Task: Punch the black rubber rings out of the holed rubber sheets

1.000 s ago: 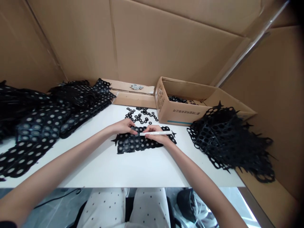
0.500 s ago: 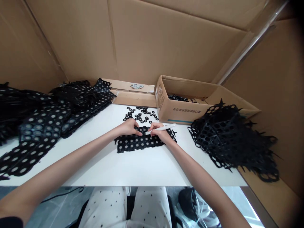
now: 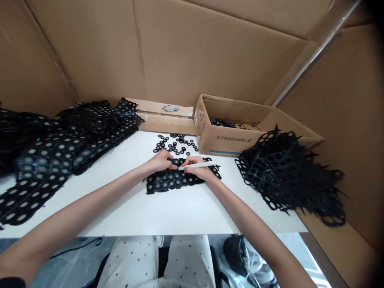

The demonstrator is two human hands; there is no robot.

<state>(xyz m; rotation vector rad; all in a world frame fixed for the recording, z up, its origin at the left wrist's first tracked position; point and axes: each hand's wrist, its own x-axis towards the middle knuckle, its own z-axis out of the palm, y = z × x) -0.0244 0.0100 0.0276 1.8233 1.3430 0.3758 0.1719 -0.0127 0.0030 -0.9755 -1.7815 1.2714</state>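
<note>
A black rubbery sheet with rows of ring shapes lies on the white table in front of me. My left hand is closed on its upper edge, thumb and fingers pinching. In my right hand is a slim white pen-like tool, its tip pointing left towards the left thumb, over the sheet. Exactly what the tip touches is too small to tell. Just beyond the hands, several loose black rings lie scattered.
An open cardboard box with black rings inside stands behind on the right. Left is a heap of unpunched-looking dotted black sheets. Right, a pile of black sheets with open holes overhangs the table. Cardboard walls surround it.
My right hand and the white tool have shifted slightly left, closer to my left hand, and the tool lies a little flatter. The whole view has moved slightly.
</note>
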